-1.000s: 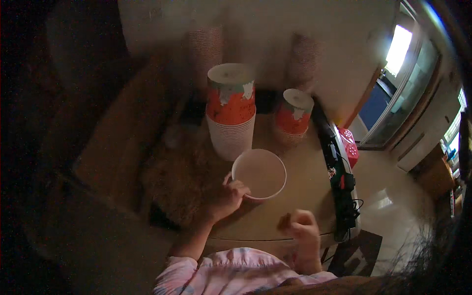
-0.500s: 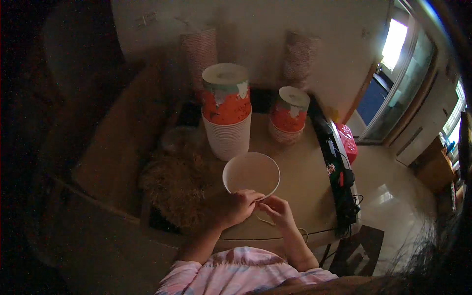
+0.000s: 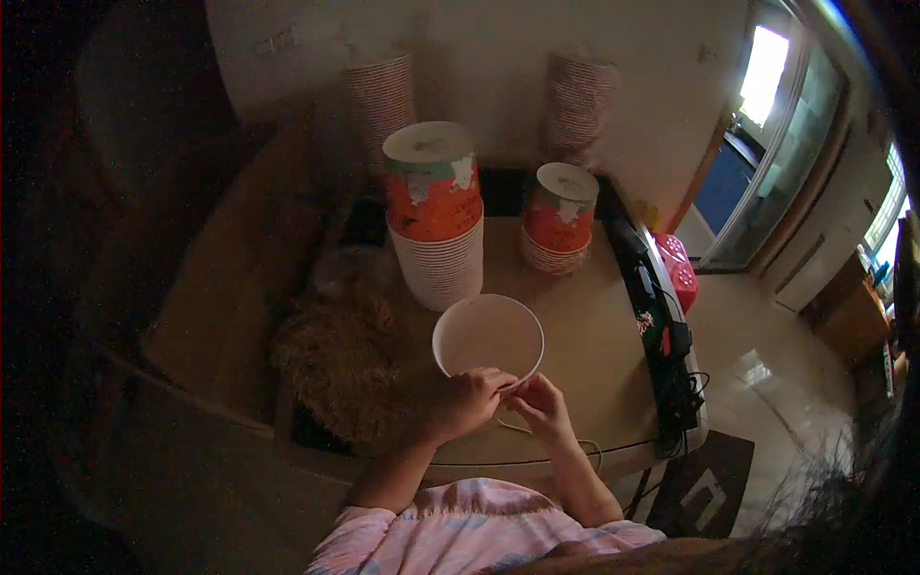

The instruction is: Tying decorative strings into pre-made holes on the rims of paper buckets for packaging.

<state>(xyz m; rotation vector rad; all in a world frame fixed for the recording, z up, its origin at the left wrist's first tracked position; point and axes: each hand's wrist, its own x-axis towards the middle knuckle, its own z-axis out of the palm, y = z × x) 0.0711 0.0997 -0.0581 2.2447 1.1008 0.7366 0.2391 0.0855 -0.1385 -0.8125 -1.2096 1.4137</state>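
The white bowl [image 3: 488,335] looks like matt paper, smooth inside. Beside it, the stacked cups [image 3: 436,230] show ribbed paper rims, and the tan tabletop [image 3: 594,355] is smooth and dull. The floor [image 3: 767,374] is glossy tile.

My table [image 3: 594,355] is a tan top filling the middle of the frame. At centre, just above my hands, a white paper bowl [image 3: 488,336] sits on it. Higher up stand two upside-down stacks of bowls, the tall stack [image 3: 436,230] left of centre and the short stack [image 3: 559,220] to its right, both orange-banded. A black power strip [image 3: 656,326] runs along the right edge. A thin cord [image 3: 551,436] lies near the lower edge.
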